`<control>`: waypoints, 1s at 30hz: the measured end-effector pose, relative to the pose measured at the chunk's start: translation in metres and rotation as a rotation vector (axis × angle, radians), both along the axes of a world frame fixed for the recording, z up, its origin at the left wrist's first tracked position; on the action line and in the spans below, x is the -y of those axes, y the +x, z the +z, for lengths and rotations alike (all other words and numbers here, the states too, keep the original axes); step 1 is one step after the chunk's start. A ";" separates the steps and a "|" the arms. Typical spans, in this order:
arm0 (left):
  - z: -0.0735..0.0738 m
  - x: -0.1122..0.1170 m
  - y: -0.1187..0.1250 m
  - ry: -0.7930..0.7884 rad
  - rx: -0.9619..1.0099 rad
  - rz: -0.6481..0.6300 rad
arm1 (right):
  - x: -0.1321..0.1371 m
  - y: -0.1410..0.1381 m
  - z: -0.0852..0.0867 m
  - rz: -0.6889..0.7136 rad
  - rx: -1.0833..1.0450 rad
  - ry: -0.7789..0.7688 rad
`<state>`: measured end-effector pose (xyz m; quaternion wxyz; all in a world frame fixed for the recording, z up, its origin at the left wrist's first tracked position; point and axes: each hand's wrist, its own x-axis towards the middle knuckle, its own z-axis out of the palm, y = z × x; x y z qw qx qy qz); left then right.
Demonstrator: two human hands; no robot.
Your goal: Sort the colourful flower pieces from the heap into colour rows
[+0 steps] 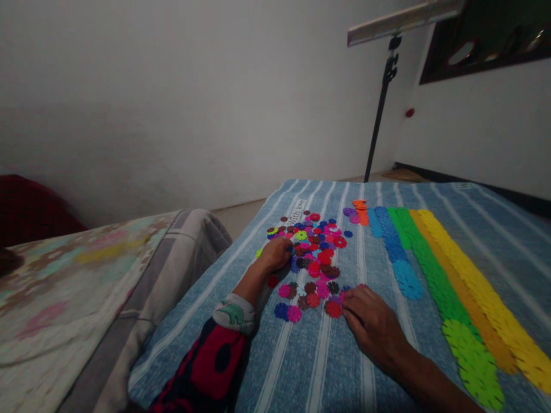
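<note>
A loose pile of notched snowflake building discs [316, 268] in red, pink, brown, blue and other colours lies on the striped blue cloth [301, 367]. My left hand [276, 254] reaches into the pile's left side, fingers curled together; whatever is at the fingertips is mostly hidden. At the pile's lower right, my right hand [372, 321] rests low with its fingers bent together, touching the discs by a red disc [333, 308]. What it pinches, if anything, I cannot make out. Overlapping rows of yellow discs [473, 281], green discs [430, 269] and blue discs [390, 235] stretch along the right.
Small groups of orange discs [360, 211] and purple discs [351, 215] lie at the far end of the rows. A bed or seat with a patterned cover [86, 275] stands to the left. Behind the cloth are a black stand [379, 115] and a pale wall [193, 103].
</note>
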<state>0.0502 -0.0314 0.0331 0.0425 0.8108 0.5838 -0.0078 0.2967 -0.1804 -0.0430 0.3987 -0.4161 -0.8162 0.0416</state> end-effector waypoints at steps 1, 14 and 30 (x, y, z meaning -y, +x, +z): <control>0.001 0.001 0.000 -0.003 -0.005 -0.008 | 0.000 0.000 0.000 0.002 -0.005 -0.003; 0.010 -0.005 -0.005 0.034 0.132 0.101 | -0.005 -0.006 0.003 -0.021 -0.020 -0.032; -0.011 -0.058 0.174 -0.082 0.622 -0.206 | -0.008 -0.011 -0.001 -0.022 -0.042 -0.058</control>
